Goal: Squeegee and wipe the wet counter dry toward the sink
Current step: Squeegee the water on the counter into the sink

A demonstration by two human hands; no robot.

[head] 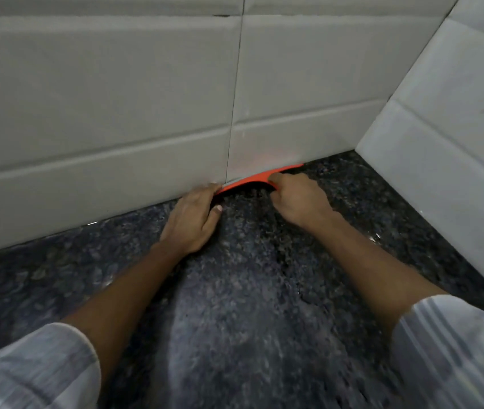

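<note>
Striped sleeves (37, 370) cropped; both hands (189, 222) hide orange squeegee (252, 180) ends.

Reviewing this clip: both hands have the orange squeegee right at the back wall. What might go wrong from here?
1. The orange squeegee sits against the tiled wall; water in that seam may be missed.
2. The left hand grips only the tip, so it may slip on the pull.
3. No sink is in view; the right hand may steer water off course across the counter.
</note>
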